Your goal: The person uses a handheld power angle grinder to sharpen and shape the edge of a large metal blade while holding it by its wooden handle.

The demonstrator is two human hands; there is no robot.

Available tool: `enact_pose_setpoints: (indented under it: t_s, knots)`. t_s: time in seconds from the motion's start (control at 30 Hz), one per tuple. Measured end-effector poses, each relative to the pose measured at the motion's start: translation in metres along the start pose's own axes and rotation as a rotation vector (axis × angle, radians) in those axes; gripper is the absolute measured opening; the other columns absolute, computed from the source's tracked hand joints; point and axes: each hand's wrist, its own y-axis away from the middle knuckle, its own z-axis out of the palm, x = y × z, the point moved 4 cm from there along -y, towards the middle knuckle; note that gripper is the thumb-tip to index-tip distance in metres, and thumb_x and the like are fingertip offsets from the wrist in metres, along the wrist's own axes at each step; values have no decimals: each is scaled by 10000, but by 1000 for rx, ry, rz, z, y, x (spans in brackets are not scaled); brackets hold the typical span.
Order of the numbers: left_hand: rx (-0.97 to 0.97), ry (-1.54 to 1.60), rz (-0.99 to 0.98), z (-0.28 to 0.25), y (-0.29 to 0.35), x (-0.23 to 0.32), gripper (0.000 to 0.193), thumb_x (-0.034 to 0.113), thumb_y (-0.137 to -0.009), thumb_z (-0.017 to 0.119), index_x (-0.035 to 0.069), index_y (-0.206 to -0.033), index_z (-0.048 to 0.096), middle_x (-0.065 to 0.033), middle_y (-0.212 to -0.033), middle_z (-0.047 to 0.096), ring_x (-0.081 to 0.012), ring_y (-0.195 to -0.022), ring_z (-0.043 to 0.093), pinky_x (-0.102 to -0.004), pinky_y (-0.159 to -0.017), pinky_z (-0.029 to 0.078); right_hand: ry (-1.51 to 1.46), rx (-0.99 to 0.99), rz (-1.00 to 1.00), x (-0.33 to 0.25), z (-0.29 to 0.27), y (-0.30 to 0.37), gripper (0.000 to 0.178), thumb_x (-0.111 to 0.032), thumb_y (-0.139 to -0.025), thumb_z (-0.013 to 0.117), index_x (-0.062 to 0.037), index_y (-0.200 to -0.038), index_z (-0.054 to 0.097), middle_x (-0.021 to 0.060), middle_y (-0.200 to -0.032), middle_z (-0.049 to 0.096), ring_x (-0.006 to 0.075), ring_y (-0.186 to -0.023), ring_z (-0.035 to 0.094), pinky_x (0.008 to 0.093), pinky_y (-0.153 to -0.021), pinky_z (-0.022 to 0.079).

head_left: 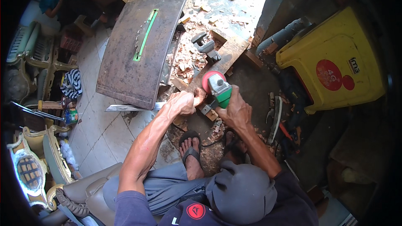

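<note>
My right hand [238, 111] is wrapped round the green body of an angle grinder [223, 94]. The grinder's red disc [208, 80] faces up and to the left, close beside my left hand. My left hand [183, 102] is closed, its fingertips pinched together near the disc. What those fingers hold is small and partly hidden, and I cannot make it out. Just beyond the disc, a wooden board [230, 54] slants across the bench among shavings. A grey metal vise [205, 47] sits at its left side.
A table saw [125, 46] with an exposed toothed blade [143, 29] stands at the left. A yellow plastic stool [335, 67] is at the right, with tools such as an orange-handled one [286, 131] near it. Wood shavings [184, 58] cover the work area. Carved chair frames [31, 171] stand far left.
</note>
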Motion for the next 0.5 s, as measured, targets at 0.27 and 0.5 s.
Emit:
enact_pose_setpoints:
  t_s: [0.27, 0.5]
  knots:
    - [56, 66, 109, 11, -7, -9, 348, 167, -774, 769, -118, -943, 661, -352, -913, 702, -480, -941, 719, -519, -777, 580, -64, 26, 1, 1, -9, 14, 795, -306, -767, 795, -37, -1394, 388, 289, -1201, 669, 509, -1012, 693, 581, -841, 551]
    - [414, 156, 143, 14, 6, -6, 390, 171, -840, 759, -63, -1083, 563, -326, -962, 702, -494, -928, 703, -543, -773, 571, -88, 66, -18, 6, -10, 19, 791, -307, -765, 798, -39, -1387, 389, 289, -1186, 670, 511, -1003, 694, 579, -840, 550]
